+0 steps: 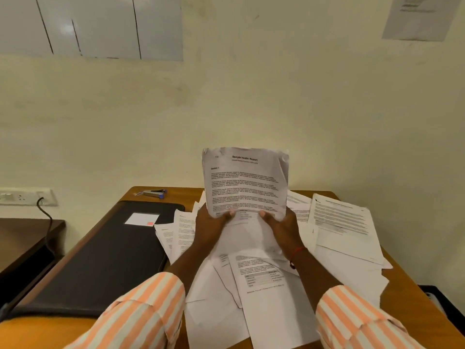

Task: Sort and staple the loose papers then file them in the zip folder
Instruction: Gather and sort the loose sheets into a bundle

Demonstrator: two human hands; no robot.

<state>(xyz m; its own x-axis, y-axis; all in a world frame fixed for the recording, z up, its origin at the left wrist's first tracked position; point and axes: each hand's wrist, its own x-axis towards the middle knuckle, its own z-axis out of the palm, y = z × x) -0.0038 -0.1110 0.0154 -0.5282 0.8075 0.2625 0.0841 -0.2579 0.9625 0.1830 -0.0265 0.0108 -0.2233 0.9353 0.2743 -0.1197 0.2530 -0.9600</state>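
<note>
A wooden, orange-brown table top stands against a cream wall. Above its middle, the left hand and the right hand each grip the bottom edge of a creased white printed sheet headed "Sample Health Report". The thumbs press on its front face. The sheet stands upright, lifted clear of the table; whether more sheets lie behind it cannot be told. A red thread bracelet circles the right wrist, and both arms wear orange-and-white striped sleeves.

Under the hands, loose white printed papers lie in an overlapping heap across the middle and right of the table. Their left fringe meets the right edge of a flat black zip folder, which lies on the table's left side with a white label on its cover. Beyond the folder, near the wall, a small grey stapler with blue trim rests on the bare wood.

Further left, a black cable hangs from a wall socket plate toward a dark brown side table. High on the wall hang a whiteboard and a printed notice.
</note>
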